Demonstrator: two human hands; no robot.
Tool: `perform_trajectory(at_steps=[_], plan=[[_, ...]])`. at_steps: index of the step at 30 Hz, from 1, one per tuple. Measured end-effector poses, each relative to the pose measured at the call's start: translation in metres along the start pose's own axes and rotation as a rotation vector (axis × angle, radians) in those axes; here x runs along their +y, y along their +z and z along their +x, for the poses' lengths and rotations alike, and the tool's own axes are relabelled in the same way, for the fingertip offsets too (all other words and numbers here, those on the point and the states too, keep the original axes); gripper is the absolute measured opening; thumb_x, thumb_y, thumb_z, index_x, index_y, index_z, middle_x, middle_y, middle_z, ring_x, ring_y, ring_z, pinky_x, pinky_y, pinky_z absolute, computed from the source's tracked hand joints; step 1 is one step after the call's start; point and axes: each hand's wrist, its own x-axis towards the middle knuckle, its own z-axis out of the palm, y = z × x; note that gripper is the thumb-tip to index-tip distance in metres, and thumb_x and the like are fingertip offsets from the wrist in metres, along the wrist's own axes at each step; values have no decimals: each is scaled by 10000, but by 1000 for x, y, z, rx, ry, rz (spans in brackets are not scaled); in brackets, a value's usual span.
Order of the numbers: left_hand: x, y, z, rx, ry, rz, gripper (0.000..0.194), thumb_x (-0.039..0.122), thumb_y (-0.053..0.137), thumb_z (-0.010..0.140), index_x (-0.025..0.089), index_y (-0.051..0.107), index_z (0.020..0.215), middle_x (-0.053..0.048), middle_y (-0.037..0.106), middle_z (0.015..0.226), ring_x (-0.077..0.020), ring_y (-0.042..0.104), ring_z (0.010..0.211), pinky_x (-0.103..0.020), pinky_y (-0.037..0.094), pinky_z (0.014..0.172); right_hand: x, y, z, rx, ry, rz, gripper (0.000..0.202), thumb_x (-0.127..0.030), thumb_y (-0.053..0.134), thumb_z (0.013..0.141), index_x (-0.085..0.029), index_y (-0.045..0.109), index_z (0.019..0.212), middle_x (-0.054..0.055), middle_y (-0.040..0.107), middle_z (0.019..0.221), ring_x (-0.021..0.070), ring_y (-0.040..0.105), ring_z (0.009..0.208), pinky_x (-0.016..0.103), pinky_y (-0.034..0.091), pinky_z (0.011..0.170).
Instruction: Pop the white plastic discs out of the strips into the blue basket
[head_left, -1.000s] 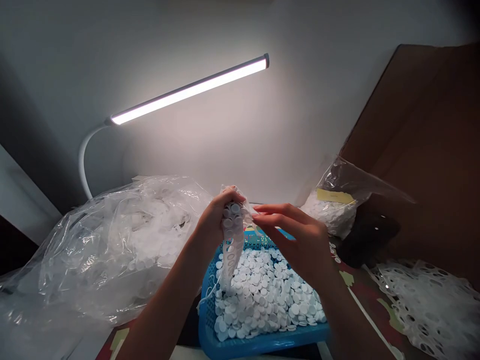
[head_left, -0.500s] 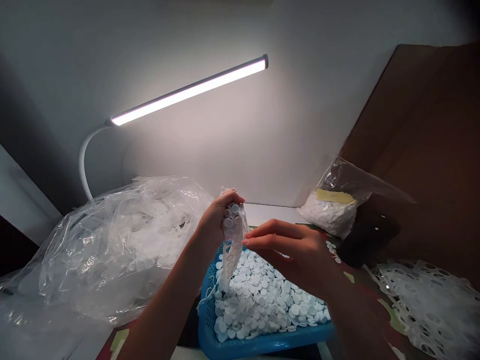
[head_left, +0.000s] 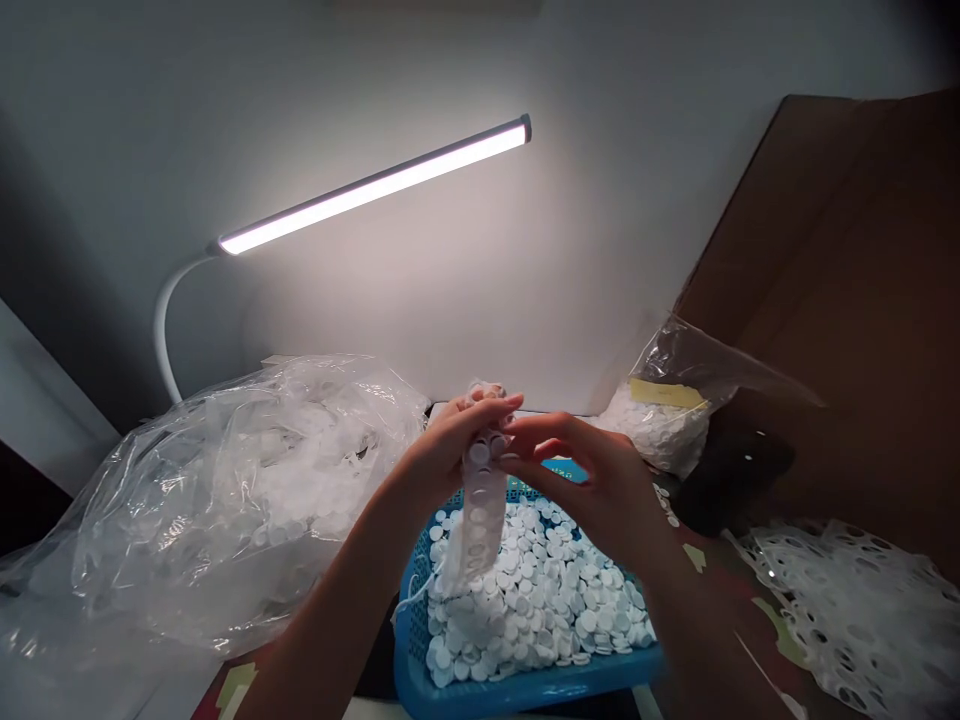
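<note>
Above the basket, my left hand (head_left: pixel 442 450) is closed round the upper part of a translucent white perforated strip (head_left: pixel 484 510). Round white discs sit in its upper holes, while lower holes look bare; the strip hangs downward. From the right, my right hand (head_left: pixel 592 475) pinches the strip's edge near the discs, thumb below and index finger above. Its fingertips are partly hidden behind the strip. Beneath both hands stands a blue plastic basket (head_left: pixel 409 665) holding a heap of loose white discs (head_left: pixel 540 590).
A large clear plastic bag (head_left: pixel 225 510) of white pieces fills the left. At right lie a smaller clear bag (head_left: pixel 656 425) with a yellow label, a dark object (head_left: pixel 739 470) and a pile of perforated offcuts (head_left: pixel 870 610). A lit lamp (head_left: pixel 375 188) hangs above; a cardboard panel (head_left: pixel 847 300) stands right.
The strip and my left hand have shifted slightly right. My right hand has moved up and left, its fingers bending from nearly straight to pinch the strip's edge.
</note>
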Motion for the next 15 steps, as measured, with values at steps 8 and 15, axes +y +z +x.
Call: perform_trajectory(at_steps=[8,15], plan=[[-2,2,-2,-107,24,100,275,338,575,771,161,461,594,36,414,557,-56,392,474,-190,273,428,2,3,-1,-29,60,22,71,-265,594,789,-219,574,839,-26,614,805,109,586,725,255,528,654],[-6,1,0,-135,11,92,262,330,556,792,157,471,615,32,427,562,-50,396,478,-183,282,435,4,2,0,-40,61,-37,105,-299,582,798,-200,545,789,-17,563,770,109,558,701,243,511,613]])
